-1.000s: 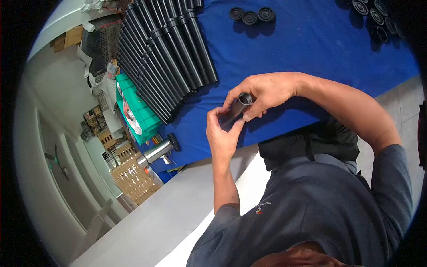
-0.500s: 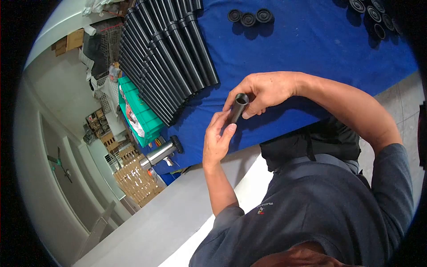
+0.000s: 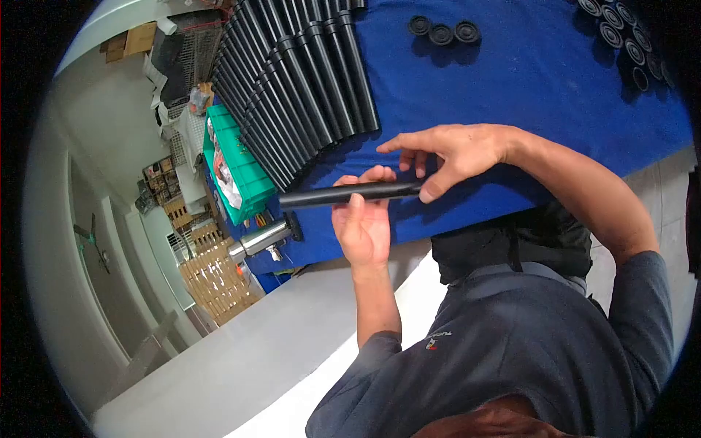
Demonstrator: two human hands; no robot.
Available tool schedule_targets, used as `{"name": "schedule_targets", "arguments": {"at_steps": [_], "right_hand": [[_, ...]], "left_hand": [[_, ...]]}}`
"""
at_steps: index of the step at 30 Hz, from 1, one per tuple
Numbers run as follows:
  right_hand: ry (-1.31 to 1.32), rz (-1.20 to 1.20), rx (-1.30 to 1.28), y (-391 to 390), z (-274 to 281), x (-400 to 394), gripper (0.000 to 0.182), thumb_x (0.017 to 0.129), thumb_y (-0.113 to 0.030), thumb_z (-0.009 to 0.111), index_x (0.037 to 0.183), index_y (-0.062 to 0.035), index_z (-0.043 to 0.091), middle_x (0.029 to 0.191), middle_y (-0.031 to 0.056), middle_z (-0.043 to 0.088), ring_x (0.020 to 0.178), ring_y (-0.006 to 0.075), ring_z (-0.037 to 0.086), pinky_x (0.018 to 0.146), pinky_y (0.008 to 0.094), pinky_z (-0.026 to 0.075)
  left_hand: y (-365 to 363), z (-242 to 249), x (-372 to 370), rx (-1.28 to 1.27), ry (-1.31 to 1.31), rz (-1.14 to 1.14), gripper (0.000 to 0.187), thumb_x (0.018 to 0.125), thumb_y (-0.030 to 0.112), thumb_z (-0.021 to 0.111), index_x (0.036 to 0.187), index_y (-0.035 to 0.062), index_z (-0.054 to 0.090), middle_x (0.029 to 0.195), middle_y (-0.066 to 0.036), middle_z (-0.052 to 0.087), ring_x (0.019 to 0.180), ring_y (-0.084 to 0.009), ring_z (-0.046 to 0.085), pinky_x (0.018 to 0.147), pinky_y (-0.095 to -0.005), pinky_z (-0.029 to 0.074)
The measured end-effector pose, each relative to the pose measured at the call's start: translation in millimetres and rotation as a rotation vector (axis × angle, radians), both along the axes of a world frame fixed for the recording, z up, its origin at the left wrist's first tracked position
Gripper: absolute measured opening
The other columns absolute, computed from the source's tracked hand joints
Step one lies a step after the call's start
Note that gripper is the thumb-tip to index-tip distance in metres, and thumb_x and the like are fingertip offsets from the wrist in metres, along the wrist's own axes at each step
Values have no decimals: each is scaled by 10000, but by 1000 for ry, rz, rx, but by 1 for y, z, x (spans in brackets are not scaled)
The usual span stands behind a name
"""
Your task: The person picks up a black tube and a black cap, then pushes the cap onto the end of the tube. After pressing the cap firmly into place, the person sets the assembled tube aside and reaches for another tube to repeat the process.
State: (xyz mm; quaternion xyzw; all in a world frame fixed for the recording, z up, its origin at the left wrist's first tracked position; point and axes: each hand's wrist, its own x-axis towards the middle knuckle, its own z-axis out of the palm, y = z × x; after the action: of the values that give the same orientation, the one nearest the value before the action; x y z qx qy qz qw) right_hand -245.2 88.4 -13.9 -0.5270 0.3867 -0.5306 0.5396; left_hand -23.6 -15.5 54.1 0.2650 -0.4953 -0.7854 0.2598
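Black plastic tube (image 3: 350, 193) lay level between both hands above the near edge of the blue-covered table (image 3: 526, 80). The left hand (image 3: 363, 223) cupped it from below, fingers curled round its middle; the right hand (image 3: 449, 155) pinched its near end with thumb and bent fingers, the forefinger stretched out free. The step appeared to be handling or checking a single tube. A stack of like tubes (image 3: 299, 80) lay just beyond; round black caps (image 3: 443, 32) sat farther off. Any next move would call for a firm two-handed hold.
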Motion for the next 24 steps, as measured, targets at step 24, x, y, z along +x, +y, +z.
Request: {"name": "schedule_targets", "arguments": {"at_steps": [24], "right_hand": [[-236,73,69,-5,3,-2,530,865,-9,685,1388,-49,611,848,22,656,697,113,574,673,284,495]], "left_hand": [[29,-61,28,876,328,76,363,1006,103,585,1349,-13,563,1242,-140,667,1098,-262,671,982,-429,567]]}}
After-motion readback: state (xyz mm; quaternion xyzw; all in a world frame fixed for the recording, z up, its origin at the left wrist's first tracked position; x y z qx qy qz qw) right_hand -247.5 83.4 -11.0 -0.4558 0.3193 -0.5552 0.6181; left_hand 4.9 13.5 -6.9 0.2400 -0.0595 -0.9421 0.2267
